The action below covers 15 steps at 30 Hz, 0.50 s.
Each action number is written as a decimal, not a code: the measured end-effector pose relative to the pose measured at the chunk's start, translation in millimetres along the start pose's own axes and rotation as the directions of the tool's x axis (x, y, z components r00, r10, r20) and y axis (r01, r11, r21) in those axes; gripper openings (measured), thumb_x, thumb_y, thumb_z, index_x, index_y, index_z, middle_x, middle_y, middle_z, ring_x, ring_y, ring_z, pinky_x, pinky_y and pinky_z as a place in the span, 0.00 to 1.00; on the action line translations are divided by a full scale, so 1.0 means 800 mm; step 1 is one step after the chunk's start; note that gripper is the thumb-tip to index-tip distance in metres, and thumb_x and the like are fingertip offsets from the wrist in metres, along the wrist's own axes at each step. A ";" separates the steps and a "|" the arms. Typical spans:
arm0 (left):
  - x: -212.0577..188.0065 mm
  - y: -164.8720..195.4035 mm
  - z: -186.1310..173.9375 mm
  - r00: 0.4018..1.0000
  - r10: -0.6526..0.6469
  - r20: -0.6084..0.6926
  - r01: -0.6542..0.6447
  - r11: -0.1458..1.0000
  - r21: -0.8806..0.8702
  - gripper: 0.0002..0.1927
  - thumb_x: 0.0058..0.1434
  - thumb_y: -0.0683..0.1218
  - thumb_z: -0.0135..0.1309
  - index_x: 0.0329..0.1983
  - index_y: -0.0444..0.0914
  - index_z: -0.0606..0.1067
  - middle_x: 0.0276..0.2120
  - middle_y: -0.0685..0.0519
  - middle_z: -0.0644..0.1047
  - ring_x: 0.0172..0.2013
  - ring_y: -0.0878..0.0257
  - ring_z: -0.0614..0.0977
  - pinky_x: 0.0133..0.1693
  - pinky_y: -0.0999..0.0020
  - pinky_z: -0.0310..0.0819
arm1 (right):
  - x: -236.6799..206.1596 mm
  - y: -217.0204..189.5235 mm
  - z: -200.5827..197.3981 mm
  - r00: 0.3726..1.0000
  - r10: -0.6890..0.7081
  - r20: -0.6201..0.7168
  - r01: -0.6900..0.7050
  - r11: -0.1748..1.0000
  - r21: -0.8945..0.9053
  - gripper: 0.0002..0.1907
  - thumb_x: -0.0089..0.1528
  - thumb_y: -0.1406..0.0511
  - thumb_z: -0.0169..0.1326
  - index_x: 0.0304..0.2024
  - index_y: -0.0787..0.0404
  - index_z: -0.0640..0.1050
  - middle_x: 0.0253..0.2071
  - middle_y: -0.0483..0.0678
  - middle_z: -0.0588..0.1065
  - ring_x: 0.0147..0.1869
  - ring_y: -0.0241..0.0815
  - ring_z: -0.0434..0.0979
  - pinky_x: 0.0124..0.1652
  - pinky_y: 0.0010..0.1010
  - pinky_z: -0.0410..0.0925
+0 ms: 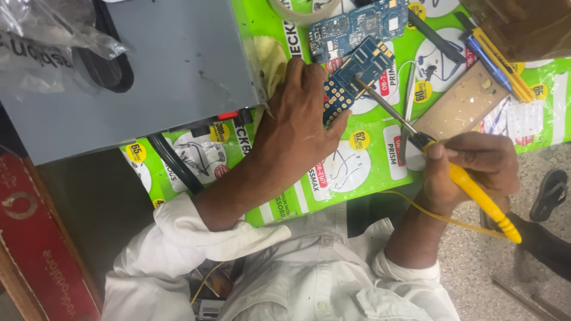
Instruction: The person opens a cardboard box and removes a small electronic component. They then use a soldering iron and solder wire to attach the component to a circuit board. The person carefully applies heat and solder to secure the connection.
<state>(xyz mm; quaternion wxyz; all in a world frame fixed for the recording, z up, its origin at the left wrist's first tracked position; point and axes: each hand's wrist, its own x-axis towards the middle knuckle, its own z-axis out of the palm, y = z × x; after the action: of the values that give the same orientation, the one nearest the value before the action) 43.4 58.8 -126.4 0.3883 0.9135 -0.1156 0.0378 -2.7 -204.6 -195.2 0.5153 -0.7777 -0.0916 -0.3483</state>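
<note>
Your white sleeves sit nearest the cam, w/ both forearms reaching out over the green printed sheet (357, 178) on the worktop.

Right hand (470, 169) is closed round the yellow soldering iron (476, 190), pen-style; its metal tip rests on the small blue circuit board (357, 74). Left hand (297, 119) lies palm-down, fingers curled over the board's left edge, pinning it flat to the sheet, just right of the grey box (148, 65).

Progress, judging by this: soldering looks mid-way. Tip is on the board, board isn't lifted or set aside, so the joint work seems not yet finished. How many joints are done I can't tell; too small.

Count: 2 blue boards (the one you're on, plus a 2nd circuit board (357, 24) above it, untouched), 1 iron, 1 tweezers (407, 107), 1 tape roll (303, 9), 1 yellow-blue cutter (496, 59), 1 tan perforated panel (461, 107).
</note>
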 end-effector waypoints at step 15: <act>0.002 -0.005 0.006 0.999 -0.031 0.013 0.030 0.997 0.075 0.28 0.55 0.48 0.68 0.47 0.29 0.65 0.43 0.39 0.67 0.44 0.45 0.76 0.46 0.52 0.73 | -0.016 0.009 -0.018 0.992 -0.054 0.111 0.058 0.998 -0.027 0.17 0.68 0.66 0.70 0.34 0.63 0.73 0.35 0.54 0.80 0.31 0.40 0.79 0.36 0.23 0.71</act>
<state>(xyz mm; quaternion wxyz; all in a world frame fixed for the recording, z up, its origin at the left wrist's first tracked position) 45.9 57.6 -132.0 0.3537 0.9292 -0.1030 0.0296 -14.9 -217.5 -205.2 0.4876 -0.8005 -0.1364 -0.3206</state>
